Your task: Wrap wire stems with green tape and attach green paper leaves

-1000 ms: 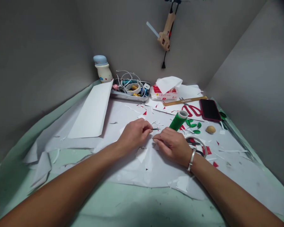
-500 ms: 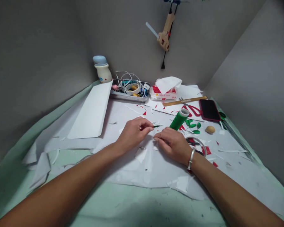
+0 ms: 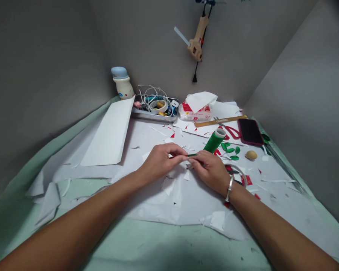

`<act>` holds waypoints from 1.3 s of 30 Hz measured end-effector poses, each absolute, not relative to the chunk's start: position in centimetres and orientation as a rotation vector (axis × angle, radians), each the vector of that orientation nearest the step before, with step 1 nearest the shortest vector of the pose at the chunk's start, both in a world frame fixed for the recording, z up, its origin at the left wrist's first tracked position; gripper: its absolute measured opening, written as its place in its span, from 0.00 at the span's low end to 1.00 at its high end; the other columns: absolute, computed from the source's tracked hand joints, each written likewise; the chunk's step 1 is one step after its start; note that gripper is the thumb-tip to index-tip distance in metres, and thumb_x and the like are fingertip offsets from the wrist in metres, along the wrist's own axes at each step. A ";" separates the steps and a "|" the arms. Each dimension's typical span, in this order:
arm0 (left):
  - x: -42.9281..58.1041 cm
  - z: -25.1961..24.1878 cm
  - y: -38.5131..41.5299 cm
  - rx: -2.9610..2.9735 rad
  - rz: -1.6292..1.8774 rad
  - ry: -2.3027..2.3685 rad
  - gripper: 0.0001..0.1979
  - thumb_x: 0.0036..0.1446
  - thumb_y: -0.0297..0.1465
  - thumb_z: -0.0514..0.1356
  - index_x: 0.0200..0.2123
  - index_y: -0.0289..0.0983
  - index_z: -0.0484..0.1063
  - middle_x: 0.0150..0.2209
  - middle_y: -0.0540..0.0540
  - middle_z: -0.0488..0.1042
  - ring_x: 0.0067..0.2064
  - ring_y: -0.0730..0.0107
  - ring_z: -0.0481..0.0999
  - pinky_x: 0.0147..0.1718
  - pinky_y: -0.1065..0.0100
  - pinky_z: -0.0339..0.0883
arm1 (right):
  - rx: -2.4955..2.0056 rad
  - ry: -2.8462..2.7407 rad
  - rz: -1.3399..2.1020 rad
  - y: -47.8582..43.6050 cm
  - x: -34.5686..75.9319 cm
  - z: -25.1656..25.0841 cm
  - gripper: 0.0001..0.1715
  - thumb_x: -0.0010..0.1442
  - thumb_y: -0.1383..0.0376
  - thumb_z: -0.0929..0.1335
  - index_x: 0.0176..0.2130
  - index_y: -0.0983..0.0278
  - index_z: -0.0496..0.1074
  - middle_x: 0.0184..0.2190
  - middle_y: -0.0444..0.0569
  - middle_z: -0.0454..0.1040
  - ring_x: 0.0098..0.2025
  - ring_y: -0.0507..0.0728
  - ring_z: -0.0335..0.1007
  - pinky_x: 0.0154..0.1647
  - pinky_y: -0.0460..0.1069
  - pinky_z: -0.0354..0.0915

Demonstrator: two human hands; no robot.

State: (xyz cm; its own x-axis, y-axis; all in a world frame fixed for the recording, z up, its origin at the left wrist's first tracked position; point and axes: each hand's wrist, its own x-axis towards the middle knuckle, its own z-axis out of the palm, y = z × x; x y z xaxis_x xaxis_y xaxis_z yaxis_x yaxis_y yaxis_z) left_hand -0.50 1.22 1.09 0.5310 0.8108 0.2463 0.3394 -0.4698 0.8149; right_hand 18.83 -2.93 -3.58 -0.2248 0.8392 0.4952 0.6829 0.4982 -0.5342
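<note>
The left hand [image 3: 159, 160] has its thumb and finger clamped on a small green strip [image 3: 192, 155], which is just to the left of the green thread spool [image 3: 213, 143] and a bit nearer. The right hand [image 3: 213, 169] is in front of the spool, with its fingertips bent in at the strip's other end; I can't tell if they pinch it or only touch it.

To do this well, hold the strip softly and close to its ends, because it looks thin and may bend or crease. The left hand should be the calm one, so the right fingers can make small, slow moves. Resting both wrists on the white paper [image 3: 155, 209] in front of the spool may help stop shakes. The spool rises close behind the right hand, so a big push could knock it over. The green leaf shapes [image 3: 235, 158] lie just right of the spool, so a wide swing could mess them up
</note>
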 end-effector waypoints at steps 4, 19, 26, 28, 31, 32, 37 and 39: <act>-0.6 0.3 1.6 2.177 0.858 1.085 0.06 0.56 0.27 0.60 0.33 0.36 0.78 0.34 0.47 0.78 0.37 0.69 0.75 0.39 0.68 0.67 | -1.143 -2.160 0.170 -3.8 18.0 -3.0 0.09 0.64 0.67 0.64 0.35 0.64 0.75 0.28 0.47 0.73 0.32 0.55 0.65 0.36 0.50 0.62; -0.4 0.5 1.5 2.104 0.468 0.799 0.09 0.54 0.26 0.60 0.37 0.38 0.79 0.36 0.46 0.78 0.38 0.69 0.75 0.39 0.67 0.65 | -1.286 -1.811 0.275 -2.5 19.4 -3.1 0.08 0.63 0.66 0.66 0.33 0.63 0.75 0.30 0.46 0.76 0.34 0.54 0.69 0.38 0.49 0.63; -0.3 0.9 1.3 1.951 0.468 0.882 0.08 0.53 0.29 0.60 0.35 0.36 0.78 0.34 0.46 0.78 0.33 0.69 0.73 0.35 0.68 0.64 | -1.296 -1.787 0.332 -2.2 19.7 -3.6 0.09 0.64 0.64 0.66 0.34 0.62 0.76 0.33 0.47 0.78 0.35 0.55 0.71 0.38 0.49 0.64; -0.3 0.8 1.3 1.926 0.464 0.906 0.08 0.52 0.31 0.60 0.35 0.36 0.78 0.33 0.47 0.78 0.31 0.71 0.71 0.32 0.69 0.63 | -1.299 -1.781 0.345 -2.2 19.7 -3.7 0.09 0.64 0.63 0.66 0.35 0.62 0.76 0.33 0.47 0.78 0.35 0.55 0.71 0.38 0.49 0.64; -0.3 0.7 1.4 1.884 0.461 0.904 0.08 0.51 0.31 0.61 0.33 0.35 0.78 0.30 0.47 0.76 0.28 0.73 0.68 0.28 0.70 0.61 | -1.307 -1.788 0.368 -2.2 19.7 -3.7 0.09 0.64 0.63 0.66 0.35 0.62 0.76 0.33 0.46 0.78 0.35 0.54 0.72 0.38 0.49 0.64; -0.3 0.6 1.4 1.858 0.464 0.894 0.08 0.51 0.32 0.61 0.33 0.35 0.77 0.29 0.48 0.75 0.28 0.73 0.68 0.28 0.71 0.60 | -1.309 -1.802 0.367 -2.2 19.7 -3.7 0.09 0.64 0.64 0.66 0.35 0.62 0.76 0.32 0.46 0.78 0.35 0.54 0.72 0.38 0.49 0.64; -0.3 0.5 1.6 1.750 0.535 0.956 0.08 0.52 0.33 0.60 0.32 0.34 0.75 0.26 0.49 0.71 0.26 0.75 0.65 0.25 0.72 0.58 | -1.285 -1.998 0.270 -2.6 19.4 -3.5 0.08 0.60 0.70 0.66 0.33 0.63 0.76 0.30 0.47 0.77 0.34 0.55 0.69 0.37 0.49 0.62; -0.4 0.2 1.8 1.742 0.571 1.024 0.08 0.51 0.33 0.60 0.32 0.35 0.74 0.26 0.50 0.71 0.26 0.74 0.65 0.24 0.73 0.57 | -1.255 -2.078 0.235 -2.9 19.2 -3.3 0.09 0.59 0.70 0.66 0.32 0.63 0.76 0.27 0.46 0.75 0.32 0.54 0.67 0.35 0.49 0.61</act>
State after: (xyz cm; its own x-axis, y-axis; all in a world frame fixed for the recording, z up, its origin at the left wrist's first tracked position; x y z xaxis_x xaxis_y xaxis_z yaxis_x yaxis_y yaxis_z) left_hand -0.43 1.79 0.24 0.5311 0.8434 -0.0813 0.3735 -0.1469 0.9159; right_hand 19.16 -2.89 -3.32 -0.2959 0.8352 0.4635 0.7107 0.5167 -0.4774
